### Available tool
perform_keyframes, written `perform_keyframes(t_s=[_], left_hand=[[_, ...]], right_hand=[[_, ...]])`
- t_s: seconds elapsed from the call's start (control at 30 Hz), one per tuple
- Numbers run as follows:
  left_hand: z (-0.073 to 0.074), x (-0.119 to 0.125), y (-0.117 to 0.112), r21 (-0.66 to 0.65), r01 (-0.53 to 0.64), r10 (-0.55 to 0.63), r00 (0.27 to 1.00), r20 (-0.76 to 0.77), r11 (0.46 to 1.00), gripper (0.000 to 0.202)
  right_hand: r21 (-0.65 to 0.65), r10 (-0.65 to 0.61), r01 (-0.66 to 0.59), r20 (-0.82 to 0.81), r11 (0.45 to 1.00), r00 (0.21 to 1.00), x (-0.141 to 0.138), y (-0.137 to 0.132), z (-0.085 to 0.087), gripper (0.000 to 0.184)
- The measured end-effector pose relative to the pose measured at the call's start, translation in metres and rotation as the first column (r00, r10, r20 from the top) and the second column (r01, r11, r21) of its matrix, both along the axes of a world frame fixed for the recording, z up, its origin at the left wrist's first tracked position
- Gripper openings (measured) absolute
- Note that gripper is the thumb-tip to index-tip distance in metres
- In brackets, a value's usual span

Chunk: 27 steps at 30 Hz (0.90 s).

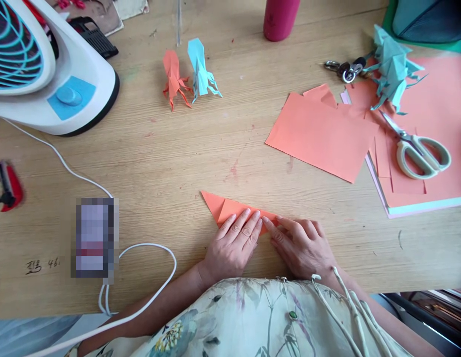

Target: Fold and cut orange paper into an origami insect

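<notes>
A folded piece of orange paper [223,208] lies on the wooden table near its front edge, its pointed left end showing. My left hand [236,243] rests flat on it, fingers stretched out and pressing it down. At the paper's right end, my right hand [303,243] has thumb and forefinger on the fold, the other fingers curled. The two hands nearly touch, and they cover much of the paper's lower edge. Further back stand an orange paper figure [173,79] and a light blue paper figure [201,69], both with thin legs.
Scissors [414,146] lie on stacked coloured sheets [442,109] at right, beside loose orange paper [323,134], a teal paper figure [394,69] and keys [347,69]. A fan [85,84], a blurred phone [92,238] and a white cable [152,245] occupy the left. A magenta cup [280,20] stands behind.
</notes>
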<state>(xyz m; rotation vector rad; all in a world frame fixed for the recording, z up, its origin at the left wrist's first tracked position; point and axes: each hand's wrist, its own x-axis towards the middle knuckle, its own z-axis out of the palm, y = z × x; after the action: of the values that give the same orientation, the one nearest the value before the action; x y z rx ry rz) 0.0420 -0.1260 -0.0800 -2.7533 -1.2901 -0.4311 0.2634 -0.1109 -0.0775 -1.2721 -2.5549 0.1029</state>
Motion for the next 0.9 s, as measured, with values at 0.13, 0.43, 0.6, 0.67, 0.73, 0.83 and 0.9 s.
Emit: perform_keyframes(t_s=[0.13, 0.43, 0.6, 0.67, 0.73, 0.83, 0.9], left_hand=[[0.0, 0.001, -0.001, -0.004, -0.007, 0.007, 1.0, -0.008, 1.0, 0.044], [0.002, 0.001, 0.001, 0.009, -0.003, 0.003, 1.0, -0.001, 1.0, 0.042], [0.002, 0.002, 0.0, 0.016, -0.008, 0.008, 1.0, 0.007, 1.0, 0.041], [0.003, 0.002, 0.0, 0.009, -0.005, 0.005, 1.0, -0.004, 1.0, 0.041], [0.003, 0.003, 0.001, 0.005, -0.002, 0.002, 1.0, -0.01, 1.0, 0.042], [0.003, 0.003, 0.0, 0.012, -0.002, 0.002, 1.0, -0.006, 1.0, 0.042], [0.002, 0.003, 0.0, 0.008, -0.006, 0.006, 1.0, -0.009, 1.0, 0.043]], right_hand=[[0.008, -0.004, 0.004, 0.008, 1.0, 1.0, 0.0, -0.001, 0.001, 0.075], [-0.005, -0.044, 0.045, 0.01, 0.999, 0.999, 0.0, -0.005, 0.001, 0.074], [0.001, -0.075, 0.075, 0.004, 0.997, 0.997, 0.003, -0.008, 0.001, 0.077], [0.008, -0.086, 0.086, 0.006, 0.996, 0.996, 0.003, -0.009, 0.001, 0.075], [0.014, -0.094, 0.093, 0.015, 0.996, 0.995, 0.003, -0.01, 0.001, 0.074], [0.024, -0.091, 0.09, 0.026, 0.996, 0.996, 0.002, -0.011, 0.002, 0.073], [0.023, -0.087, 0.086, 0.036, 0.996, 0.996, 0.003, -0.011, 0.003, 0.074]])
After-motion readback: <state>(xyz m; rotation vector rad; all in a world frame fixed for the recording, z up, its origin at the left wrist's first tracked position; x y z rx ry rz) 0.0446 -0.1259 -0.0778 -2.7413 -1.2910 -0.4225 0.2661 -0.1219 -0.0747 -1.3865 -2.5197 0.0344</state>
